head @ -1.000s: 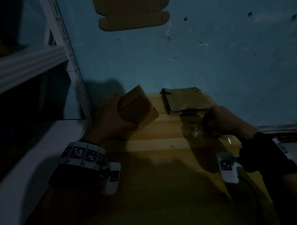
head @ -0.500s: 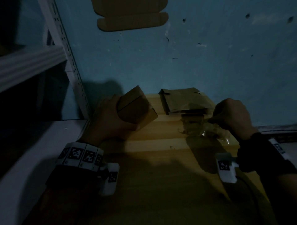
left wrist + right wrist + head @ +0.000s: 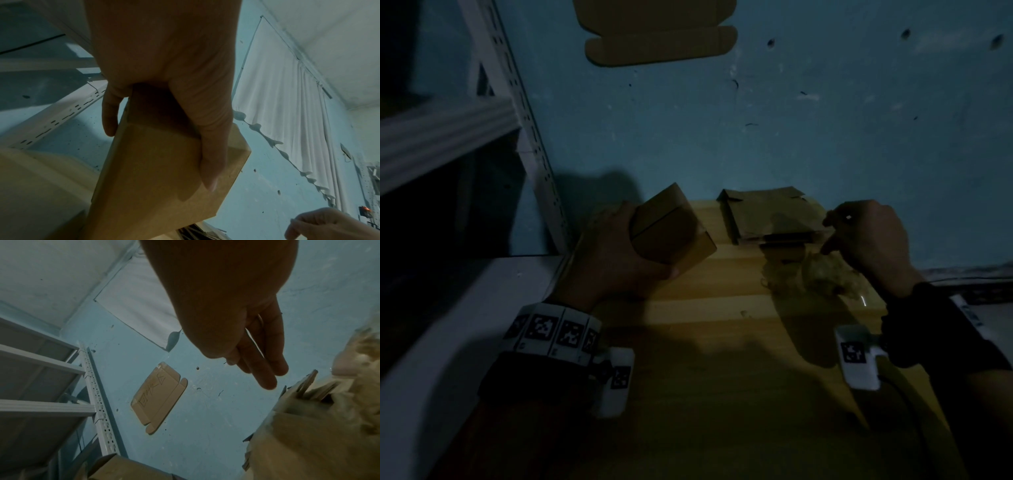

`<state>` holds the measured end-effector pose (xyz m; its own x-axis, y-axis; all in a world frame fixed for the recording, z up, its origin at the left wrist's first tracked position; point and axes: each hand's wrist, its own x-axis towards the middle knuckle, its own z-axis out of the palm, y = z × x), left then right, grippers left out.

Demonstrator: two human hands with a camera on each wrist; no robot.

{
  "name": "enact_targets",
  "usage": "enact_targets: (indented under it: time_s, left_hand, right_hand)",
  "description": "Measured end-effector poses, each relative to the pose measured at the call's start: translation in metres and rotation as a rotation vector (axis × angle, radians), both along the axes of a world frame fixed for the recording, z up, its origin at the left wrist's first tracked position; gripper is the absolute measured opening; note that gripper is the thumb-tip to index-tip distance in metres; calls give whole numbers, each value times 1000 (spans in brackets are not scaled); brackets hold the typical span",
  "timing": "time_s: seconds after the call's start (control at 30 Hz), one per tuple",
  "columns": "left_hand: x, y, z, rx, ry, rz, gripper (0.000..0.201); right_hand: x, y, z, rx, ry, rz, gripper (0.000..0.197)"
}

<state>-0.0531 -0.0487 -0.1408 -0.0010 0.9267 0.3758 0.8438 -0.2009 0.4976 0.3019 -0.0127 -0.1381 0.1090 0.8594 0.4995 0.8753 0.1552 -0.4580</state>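
Note:
My left hand (image 3: 613, 253) grips a small closed brown cardboard box (image 3: 671, 229), held tilted at the back left of the wooden table (image 3: 722, 342). The left wrist view shows the thumb and fingers of that left hand (image 3: 164, 65) wrapped round the box (image 3: 164, 170). My right hand (image 3: 869, 240) hovers at the back right, just above a crumpled clear plastic bag (image 3: 815, 274). Seen from the right wrist, the right hand's (image 3: 257, 353) fingers are nearly straight and hold nothing I can see, beside the plastic bag (image 3: 329, 418).
A stack of flat folded cardboard blanks (image 3: 767, 212) lies against the blue wall behind the bag. A white slotted shelf upright (image 3: 530, 137) stands at the left, with a white surface (image 3: 448, 325) below it. A flat cardboard piece (image 3: 661, 34) is stuck high on the wall. The light is dim.
My right hand has lifted off the plastic bag and moved up and to the right. The left hand and its box have barely moved.

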Motion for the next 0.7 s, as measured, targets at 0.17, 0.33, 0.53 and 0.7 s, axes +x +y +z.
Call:
enact_targets:
  time_s: [0.17, 0.33, 0.53, 0.7]
  left_hand:
    - [3, -3, 2, -16, 10, 13, 101]
    - [5, -4, 4, -29, -6, 16, 106]
    - [9, -5, 4, -15, -6, -8, 101]
    - [9, -5, 4, -40, 2, 9, 102]
  right_hand:
    - [2, -5, 2, -50, -25, -20, 9]
    - [7, -6, 6, -13, 40, 54, 14]
    - [3, -7, 9, 17, 154, 182, 12]
    - [-9, -10, 10, -64, 347, 241, 17]
